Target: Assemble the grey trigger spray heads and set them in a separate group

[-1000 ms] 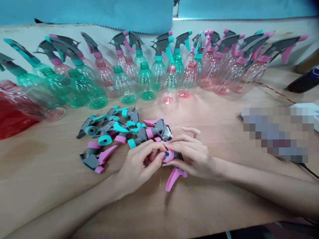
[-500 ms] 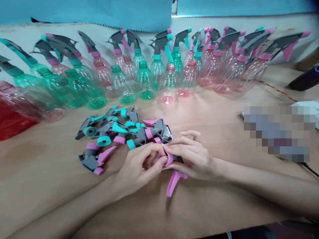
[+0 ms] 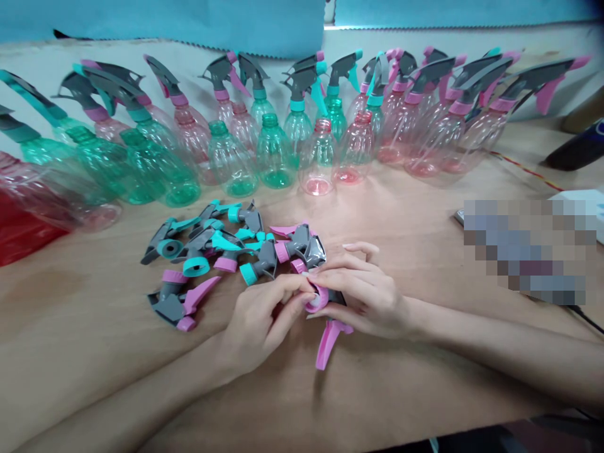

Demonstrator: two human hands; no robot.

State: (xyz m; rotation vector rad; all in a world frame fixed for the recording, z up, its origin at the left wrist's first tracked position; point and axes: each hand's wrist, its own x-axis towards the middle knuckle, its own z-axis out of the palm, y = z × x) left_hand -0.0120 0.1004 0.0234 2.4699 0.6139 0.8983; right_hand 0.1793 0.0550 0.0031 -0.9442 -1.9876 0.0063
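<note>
My right hand (image 3: 365, 292) grips a grey and pink trigger spray head (image 3: 333, 340), its pink collar facing left and its pink trigger hanging down toward me. At the collar's mouth, the thumb and index finger of my left hand (image 3: 267, 314) are pinched together on a small white disc (image 3: 315, 301). The disc sits within the collar's opening, partly covered by the fingertips. Just beyond my hands lies a pile of loose spray heads (image 3: 226, 242), some with turquoise parts, some pink. One pink spray head (image 3: 177, 302) rests by itself left of my left hand.
Clear green bottles (image 3: 276, 154) and pink bottles (image 3: 318, 160) without tops stand behind the pile. Bottles with spray heads (image 3: 434, 107) line the wall. A red bag (image 3: 28, 220) is at the left; a dark bottle (image 3: 578, 148) lies at the right. A blurred-out object (image 3: 528, 251) is nearer.
My left fingertips have pressed closer into the pink collar, and the white disc now shows flat within its mouth. The right hand keeps its grip, almost still.
</note>
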